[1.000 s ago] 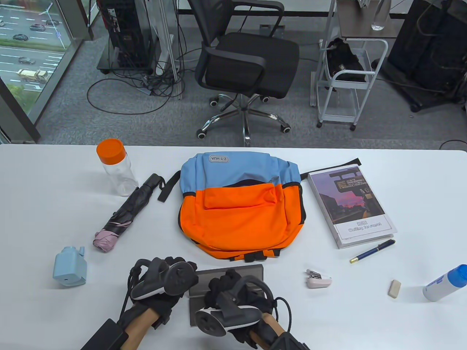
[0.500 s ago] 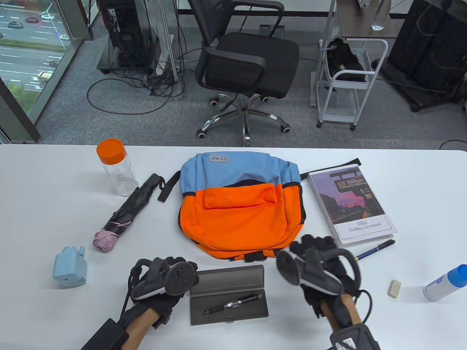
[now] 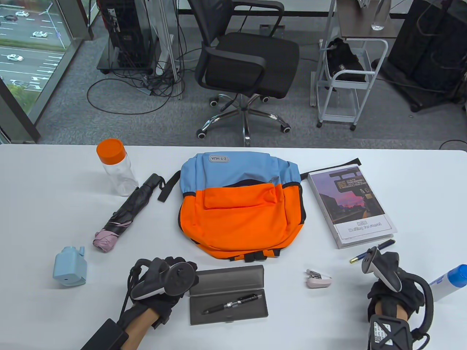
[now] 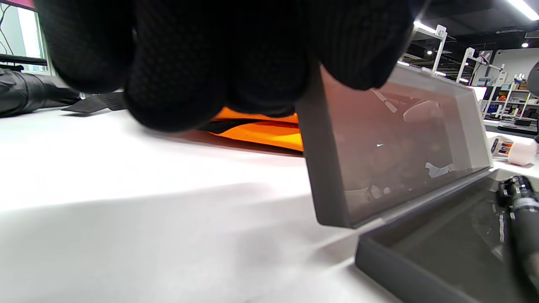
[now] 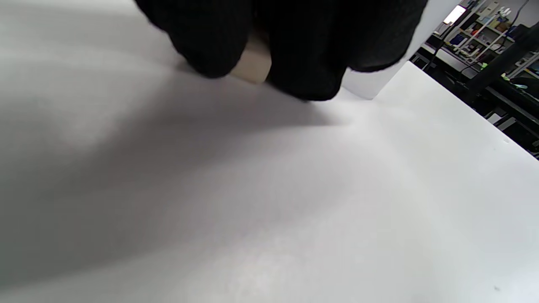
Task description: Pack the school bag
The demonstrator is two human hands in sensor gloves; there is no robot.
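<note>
We see the backpack (image 3: 240, 207), orange with a blue top, lying flat on the middle of the white table (image 3: 47, 204). Just in front of the backpack sits the grey pencil case (image 3: 228, 293), its lid up and a black pen (image 3: 233, 303) inside. Our left hand (image 3: 160, 282) is at the case's left end, fingers (image 4: 219, 80) against the raised lid's top corner; whether they grip it we cannot tell. Well to the backpack's front right, our right hand (image 3: 396, 288) pinches a pale eraser (image 5: 252, 63) between its fingertips, on the table. Right of the backpack lies a book (image 3: 352, 206), with a blue pen (image 3: 372, 251) just below it. Left of the backpack lies a folded umbrella (image 3: 126, 215).
</note>
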